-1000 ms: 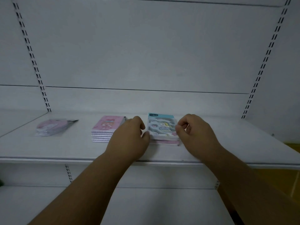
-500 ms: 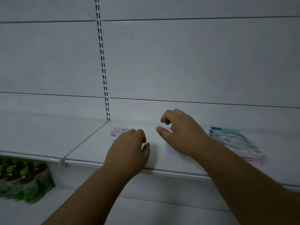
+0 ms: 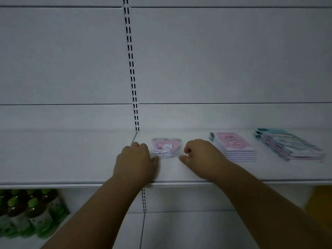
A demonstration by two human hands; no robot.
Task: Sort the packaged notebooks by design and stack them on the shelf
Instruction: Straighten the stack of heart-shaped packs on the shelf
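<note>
Now the left hand [image 3: 135,159] and right hand [image 3: 201,158] rest loosely curled on the shelf [image 3: 71,159], either side of the pink heart notebooks [image 3: 166,147], holding nothing. Right of them lie a pink stack [image 3: 234,147] and a blue stack [image 3: 289,147].

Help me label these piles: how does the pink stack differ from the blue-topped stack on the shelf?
The pink stack has a pink cover on top; the blue-topped stack shows a pale blue cover. The pink stack's edges line up neatly, while the blue-topped stack looks fanned and skewed. The pink stack lies nearer the right hand; the blue-topped stack lies farther right. Both lie flat on the same white shelf, untouched by either hand.
</note>
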